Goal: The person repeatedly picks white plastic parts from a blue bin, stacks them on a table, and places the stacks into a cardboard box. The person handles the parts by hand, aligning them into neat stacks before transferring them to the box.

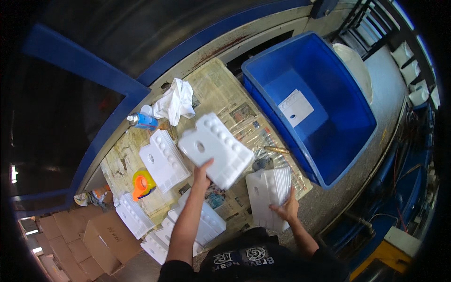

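Observation:
My left hand (202,176) grips a white plastic paint palette (218,152) by its near edge, thumb on top. It is slightly blurred and seems thick, perhaps several nested together. My right hand (287,209) is wrapped round the right side of a stack of white palettes (264,197), tilted so that their layered edges show. Between the table's left side and my left hand lies another palette stack (164,160). More palettes (134,214) rest at the near left corner, and others (206,223) lie partly hidden under my left forearm.
A large blue bin (277,131) stands at the right, with a palette (297,108) on its bottom. On the paper-covered table (211,84) are a white cloth (176,101), a blue spray can (143,121) and a yellow container with an orange top (143,183). Cardboard boxes (110,242) sit lower left.

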Motion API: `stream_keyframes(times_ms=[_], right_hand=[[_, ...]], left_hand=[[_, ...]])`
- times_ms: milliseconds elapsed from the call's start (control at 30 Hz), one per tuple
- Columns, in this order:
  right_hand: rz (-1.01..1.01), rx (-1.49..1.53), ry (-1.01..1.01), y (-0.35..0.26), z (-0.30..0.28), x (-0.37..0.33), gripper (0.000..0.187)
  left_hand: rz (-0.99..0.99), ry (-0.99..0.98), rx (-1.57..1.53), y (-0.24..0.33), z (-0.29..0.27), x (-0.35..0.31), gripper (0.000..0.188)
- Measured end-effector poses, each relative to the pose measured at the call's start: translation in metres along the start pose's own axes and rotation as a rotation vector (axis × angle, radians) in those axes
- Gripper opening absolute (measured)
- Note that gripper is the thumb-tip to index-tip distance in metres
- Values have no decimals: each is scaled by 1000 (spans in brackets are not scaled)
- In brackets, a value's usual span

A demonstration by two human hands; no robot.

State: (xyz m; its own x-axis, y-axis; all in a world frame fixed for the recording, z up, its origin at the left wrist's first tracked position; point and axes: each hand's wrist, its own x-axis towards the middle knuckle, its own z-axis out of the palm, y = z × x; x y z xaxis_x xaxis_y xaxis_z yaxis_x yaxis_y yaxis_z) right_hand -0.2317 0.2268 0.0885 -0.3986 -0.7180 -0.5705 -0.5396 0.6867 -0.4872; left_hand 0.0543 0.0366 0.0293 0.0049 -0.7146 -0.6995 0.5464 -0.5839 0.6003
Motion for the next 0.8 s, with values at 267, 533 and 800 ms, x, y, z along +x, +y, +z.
stream_keyframes(times_ms=[267, 533, 800], right_hand=[[-182, -63, 101, 9, 14, -6, 118], [-167, -8, 101, 33, 22, 1, 117], [-414, 473, -269, -12, -3, 7, 117]], left_hand=[[55, 166, 536, -4, 63, 127, 72], [467, 255, 884, -51, 29, 52, 96], [183, -234, 764, -136, -38, -155, 100]])
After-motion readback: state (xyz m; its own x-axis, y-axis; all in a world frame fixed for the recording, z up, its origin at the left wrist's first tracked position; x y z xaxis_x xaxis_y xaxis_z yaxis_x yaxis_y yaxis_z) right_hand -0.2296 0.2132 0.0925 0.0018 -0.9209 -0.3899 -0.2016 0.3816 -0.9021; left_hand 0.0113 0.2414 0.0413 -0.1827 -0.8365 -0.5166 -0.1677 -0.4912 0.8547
